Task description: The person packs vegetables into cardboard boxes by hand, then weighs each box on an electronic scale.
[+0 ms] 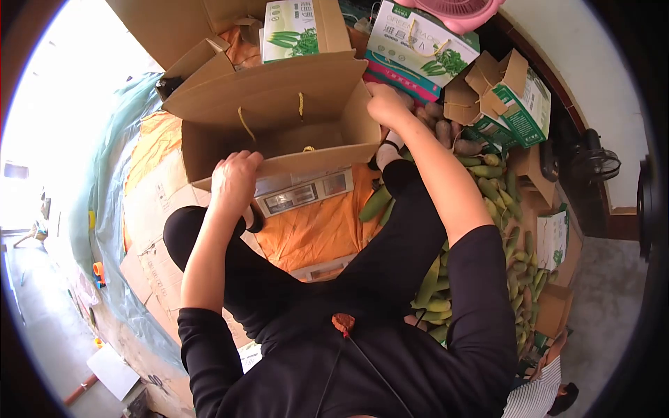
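Observation:
In front of my knees stands an opened cardboard carton (279,132), its top flaps up and yellow cord handles (301,104) hanging inside. My left hand (235,174) has its fingers hooked over the near edge of the carton, on the left. At the carton's right side, my right hand (387,106) is closed on the edge; its fingertips are partly hidden. Bare brown cardboard shows on the inside walls and bottom. A flat printed box (313,191) lies just below the carton, on an orange sheet (306,233).
Long green radishes (512,202) are heaped at my right, with reddish roots (446,132) above them. Printed cartons (421,45) (526,97) and a pink fan (456,10) stand farther back. Blue plastic sheeting (111,153) hangs at left. Another person's striped sleeve (536,393) shows lower right.

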A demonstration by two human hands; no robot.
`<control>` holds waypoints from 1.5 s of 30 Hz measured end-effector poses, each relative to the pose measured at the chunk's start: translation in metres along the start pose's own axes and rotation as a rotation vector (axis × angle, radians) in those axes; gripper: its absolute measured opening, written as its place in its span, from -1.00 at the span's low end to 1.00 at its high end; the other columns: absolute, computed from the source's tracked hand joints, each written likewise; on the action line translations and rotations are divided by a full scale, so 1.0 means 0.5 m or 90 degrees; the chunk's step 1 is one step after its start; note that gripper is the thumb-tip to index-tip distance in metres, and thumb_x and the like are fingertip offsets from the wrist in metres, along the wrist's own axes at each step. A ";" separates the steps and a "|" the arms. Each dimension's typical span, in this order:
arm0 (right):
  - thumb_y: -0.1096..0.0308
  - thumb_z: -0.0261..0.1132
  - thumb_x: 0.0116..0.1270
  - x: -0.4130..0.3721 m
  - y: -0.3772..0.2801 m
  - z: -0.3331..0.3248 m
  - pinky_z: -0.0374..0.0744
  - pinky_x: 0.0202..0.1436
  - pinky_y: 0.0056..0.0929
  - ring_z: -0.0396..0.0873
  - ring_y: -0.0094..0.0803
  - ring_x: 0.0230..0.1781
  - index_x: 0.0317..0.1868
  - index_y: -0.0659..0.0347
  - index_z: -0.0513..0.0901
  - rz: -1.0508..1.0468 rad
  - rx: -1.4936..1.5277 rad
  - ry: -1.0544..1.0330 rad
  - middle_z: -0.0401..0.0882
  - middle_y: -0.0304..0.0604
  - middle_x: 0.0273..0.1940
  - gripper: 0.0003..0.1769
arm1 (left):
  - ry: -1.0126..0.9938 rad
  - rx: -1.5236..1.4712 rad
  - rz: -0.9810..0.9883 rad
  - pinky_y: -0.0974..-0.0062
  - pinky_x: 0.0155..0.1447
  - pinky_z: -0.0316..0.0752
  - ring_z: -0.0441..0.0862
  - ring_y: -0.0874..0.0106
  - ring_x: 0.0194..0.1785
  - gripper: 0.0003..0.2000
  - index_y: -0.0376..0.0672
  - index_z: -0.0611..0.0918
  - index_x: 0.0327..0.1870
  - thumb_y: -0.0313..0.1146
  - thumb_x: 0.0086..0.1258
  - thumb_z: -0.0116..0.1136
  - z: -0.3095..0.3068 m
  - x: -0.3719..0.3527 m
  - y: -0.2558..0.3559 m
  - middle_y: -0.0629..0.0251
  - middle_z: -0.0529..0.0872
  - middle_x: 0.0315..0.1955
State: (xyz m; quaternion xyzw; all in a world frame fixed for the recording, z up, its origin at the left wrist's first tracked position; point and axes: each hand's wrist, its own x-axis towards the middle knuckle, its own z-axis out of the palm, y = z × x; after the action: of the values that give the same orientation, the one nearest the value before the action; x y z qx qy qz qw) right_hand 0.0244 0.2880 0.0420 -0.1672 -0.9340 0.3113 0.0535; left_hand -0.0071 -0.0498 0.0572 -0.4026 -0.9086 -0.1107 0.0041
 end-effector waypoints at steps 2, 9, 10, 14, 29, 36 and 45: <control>0.36 0.07 0.22 0.007 0.021 0.019 0.54 -0.13 -0.18 0.59 0.05 -0.11 -0.06 0.27 0.58 -0.024 -0.051 0.011 0.62 0.17 -0.20 -0.68 | -0.004 0.009 -0.001 0.24 -0.09 0.45 0.59 0.23 -0.15 -0.88 -0.13 0.57 -0.33 -0.54 0.12 0.09 0.023 0.011 -0.002 0.25 0.61 -0.39; 0.20 0.11 0.38 -0.085 0.051 -0.100 0.51 -0.50 -0.54 0.67 -0.43 -0.33 0.21 0.23 0.44 0.164 0.228 -0.095 0.61 -0.07 -0.05 -0.55 | -0.048 0.048 -0.038 0.21 -0.11 0.46 0.61 0.19 -0.14 -0.93 -0.11 0.53 -0.33 -0.49 0.20 0.01 0.109 0.031 -0.005 0.21 0.64 -0.37; 0.20 0.08 0.41 -0.105 0.077 -0.128 0.51 -0.41 -0.58 0.66 -0.46 -0.28 0.26 0.19 0.40 0.183 0.243 -0.083 0.58 -0.08 0.04 -0.53 | -0.071 0.046 -0.048 0.20 -0.10 0.46 0.61 0.17 -0.15 -0.93 -0.12 0.51 -0.32 -0.47 0.19 0.05 0.111 0.032 -0.008 0.21 0.65 -0.36; 0.23 0.10 0.41 -0.203 0.223 -0.190 0.53 -0.33 -0.52 0.65 -0.44 -0.24 0.23 0.20 0.42 0.301 0.302 0.031 0.60 -0.12 -0.01 -0.56 | -0.049 -0.005 -0.053 0.17 -0.09 0.45 0.58 0.12 -0.13 -0.87 -0.15 0.50 -0.29 -0.45 0.16 0.14 0.100 0.030 0.007 0.16 0.64 -0.34; 0.14 0.40 -0.06 -0.711 0.710 0.175 0.51 -0.06 -0.10 0.57 0.08 -0.11 -0.12 0.33 0.59 0.594 -0.052 0.041 0.62 0.12 -0.15 -0.47 | 0.024 -0.135 -0.053 0.19 -0.24 0.44 0.57 0.02 -0.32 -0.85 -0.24 0.54 -0.34 -0.56 0.04 0.20 0.150 0.037 -0.009 0.02 0.61 -0.46; 0.15 0.49 -0.09 -0.691 0.645 0.244 0.44 0.23 -0.15 0.41 -0.05 0.19 0.29 0.19 0.32 0.713 -0.087 -0.083 0.42 0.05 0.19 -0.10 | -0.015 -0.066 -0.101 0.28 -0.21 0.49 0.61 0.16 -0.27 -0.90 -0.15 0.56 -0.37 -0.41 0.14 0.22 0.130 0.039 0.017 0.19 0.64 -0.44; 0.20 0.50 -0.04 -0.651 0.598 0.230 0.48 0.21 -0.02 0.30 -0.11 0.27 0.31 0.07 0.28 0.766 -0.181 -0.163 0.31 -0.11 0.26 -0.12 | -0.032 -0.061 -0.111 0.28 -0.20 0.50 0.61 0.17 -0.29 -0.90 -0.16 0.55 -0.41 -0.41 0.14 0.22 0.117 0.039 0.031 0.21 0.63 -0.47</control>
State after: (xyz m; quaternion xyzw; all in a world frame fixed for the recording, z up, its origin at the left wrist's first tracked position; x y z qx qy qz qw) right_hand 0.3897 0.3348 -0.2280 -0.6304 -0.7075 0.1769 -0.2659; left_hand -0.0041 -0.0134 0.0050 -0.3243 -0.9337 -0.1440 -0.0480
